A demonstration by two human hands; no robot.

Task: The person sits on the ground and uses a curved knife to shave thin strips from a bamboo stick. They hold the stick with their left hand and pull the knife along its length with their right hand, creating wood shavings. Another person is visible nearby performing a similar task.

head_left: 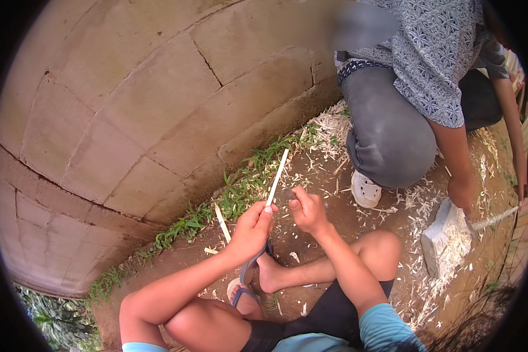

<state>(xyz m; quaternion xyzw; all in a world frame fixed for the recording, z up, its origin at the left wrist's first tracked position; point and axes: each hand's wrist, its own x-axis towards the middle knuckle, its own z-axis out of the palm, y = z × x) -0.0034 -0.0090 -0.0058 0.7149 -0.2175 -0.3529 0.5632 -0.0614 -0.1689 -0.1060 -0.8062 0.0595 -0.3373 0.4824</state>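
My left hand [252, 226] is closed around the lower end of a pale, whittled wooden stick [279, 174], which points up and away from me. Just to its right, my right hand [308, 212] is closed, thumb up, on a small dark tool [288, 194]. Only a dark rounded bit of that tool shows, so its exact kind is unclear. The tool is close to the stick but appears apart from it. Another pale wooden strip [222, 223] lies on the ground beyond my left wrist.
A block wall [158, 117] runs along the left, with grass [240, 185] at its foot. At right a person [393, 123] crouches, one hand by a grey block [437, 243] strewn with shavings, the other at a pale rod [496, 219]. Wood shavings [416, 293] litter the dirt.
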